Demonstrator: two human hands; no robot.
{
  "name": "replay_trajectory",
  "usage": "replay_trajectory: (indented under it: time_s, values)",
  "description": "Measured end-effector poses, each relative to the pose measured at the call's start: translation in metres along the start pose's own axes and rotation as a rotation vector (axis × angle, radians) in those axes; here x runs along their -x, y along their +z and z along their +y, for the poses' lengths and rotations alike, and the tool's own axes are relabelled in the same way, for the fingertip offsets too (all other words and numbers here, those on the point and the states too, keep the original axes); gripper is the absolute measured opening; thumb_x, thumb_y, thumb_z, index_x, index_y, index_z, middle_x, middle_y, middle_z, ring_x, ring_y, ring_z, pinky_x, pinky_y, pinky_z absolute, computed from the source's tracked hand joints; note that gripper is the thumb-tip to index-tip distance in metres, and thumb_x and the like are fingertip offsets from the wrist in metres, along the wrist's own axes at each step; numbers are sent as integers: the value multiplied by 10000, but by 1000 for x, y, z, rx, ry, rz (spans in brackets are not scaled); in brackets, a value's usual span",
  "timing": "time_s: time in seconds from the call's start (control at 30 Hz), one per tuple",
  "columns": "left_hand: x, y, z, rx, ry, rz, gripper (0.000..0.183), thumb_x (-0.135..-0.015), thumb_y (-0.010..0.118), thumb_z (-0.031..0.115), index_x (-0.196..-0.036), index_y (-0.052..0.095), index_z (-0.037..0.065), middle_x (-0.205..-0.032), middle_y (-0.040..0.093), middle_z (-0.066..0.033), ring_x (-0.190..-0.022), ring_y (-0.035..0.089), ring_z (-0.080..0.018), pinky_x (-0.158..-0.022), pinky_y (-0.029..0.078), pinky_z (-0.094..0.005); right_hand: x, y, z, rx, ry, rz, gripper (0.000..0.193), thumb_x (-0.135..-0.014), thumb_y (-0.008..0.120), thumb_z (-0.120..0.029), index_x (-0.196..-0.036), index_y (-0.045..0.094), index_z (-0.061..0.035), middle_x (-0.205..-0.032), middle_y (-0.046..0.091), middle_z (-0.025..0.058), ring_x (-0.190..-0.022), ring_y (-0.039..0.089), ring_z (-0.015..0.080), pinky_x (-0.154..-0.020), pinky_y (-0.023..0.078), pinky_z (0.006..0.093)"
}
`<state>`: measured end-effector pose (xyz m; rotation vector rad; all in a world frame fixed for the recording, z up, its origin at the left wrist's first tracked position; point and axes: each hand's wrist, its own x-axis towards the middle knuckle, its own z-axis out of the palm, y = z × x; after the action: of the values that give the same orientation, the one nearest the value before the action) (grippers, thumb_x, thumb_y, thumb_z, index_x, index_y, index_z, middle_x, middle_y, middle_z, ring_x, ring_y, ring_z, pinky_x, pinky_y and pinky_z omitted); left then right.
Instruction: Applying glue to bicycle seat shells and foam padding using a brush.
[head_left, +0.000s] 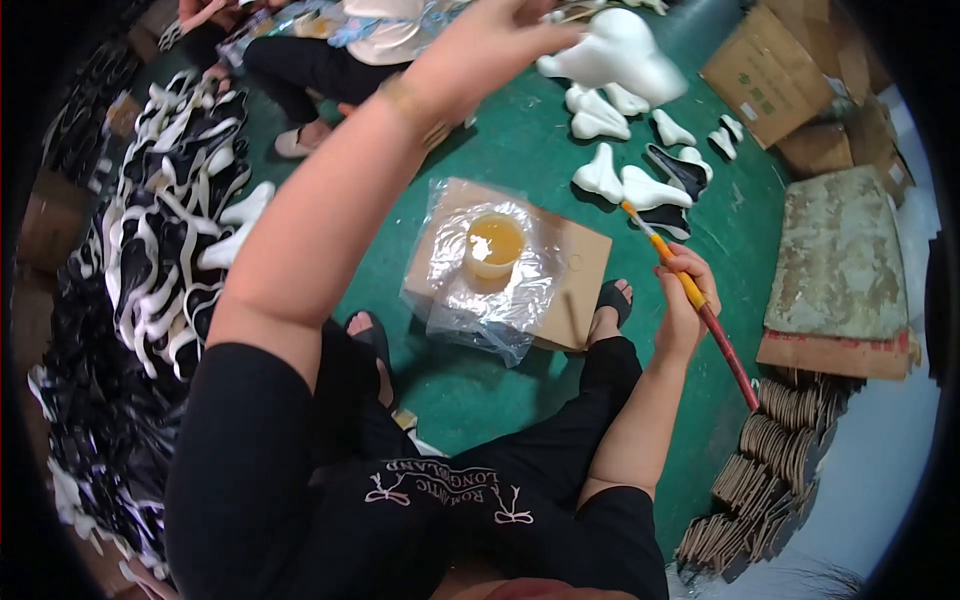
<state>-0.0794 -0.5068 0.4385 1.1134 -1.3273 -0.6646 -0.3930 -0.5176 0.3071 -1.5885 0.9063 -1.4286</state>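
My left hand (500, 45) reaches out to the far side, its fingers closed at the edge of a white bicycle saddle pad (620, 62). The pad is smeared by motion and looks raised above the floor; part of the grip lies outside the picture. In my right hand (682, 300) is a paintbrush (708, 318) with a red and yellow handle, its bristles pointing up and away. Between my feet, a tub of amber liquid (496, 246) stands on a clear plastic sheet (480, 318) over a cardboard box (575, 265).
Several white saddle pads (655, 188), some showing black undersides, lie on the green floor (520, 400). A large heap of black and white saddle parts (160, 230) fills the left. Cardboard boxes (770, 75) and stacked brown pieces (765, 470) line the right. Another person (330, 65) sits far left.
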Motion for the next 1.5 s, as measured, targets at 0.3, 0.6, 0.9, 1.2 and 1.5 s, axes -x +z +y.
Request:
replay_trajectory:
  time_s: [0.3,0.6,0.9,1.2,1.5]
  values:
    - [168,-176,-107,-542,-373,-29,399,-830,664,317,-1099,630,23,-993,660,-87,-942,601,-140,-859,472,-283,5,8,-10,126,-46,-204,140,-849,563,31,-988,573,31,-1108,573,189,-933,593,225,-773,506,302]
    - [566,-237,-213,-845,-1640,520,701,-700,678,233,-1313,434,-3,-1225,539,-247,-1164,522,-348,-978,431,-372,-5,55,13,-57,190,-274,275,-927,544,-96,-1159,525,49,-1082,591,148,-878,592,171,-780,489,271]
    - [561,-201,-233,-1044,-1599,213,609,-699,747,301,-1227,531,89,-1151,535,-150,-1119,480,-366,-944,436,-445,-12,94,5,4,189,-379,302,-936,535,-123,-1175,510,60,-1078,589,135,-836,578,142,-760,480,243]
    - [544,-243,-218,-33,-781,1306,419,-829,635,276,-1117,567,-21,-993,656,-132,-930,640,-279,-809,502,-375,-9,96,4,-78,139,-407,262,-942,533,-121,-1158,544,27,-985,588,76,-811,557,106,-728,471,220]
    - [460,-213,-116,1017,-546,1194,323,-817,632,299,-995,646,30,-906,694,-92,-738,669,-194,-680,549,-304,19,98,-29,-74,1,-296,217,-864,627,-146,-843,614,69,-680,568,104,-587,470,156,-583,403,299]
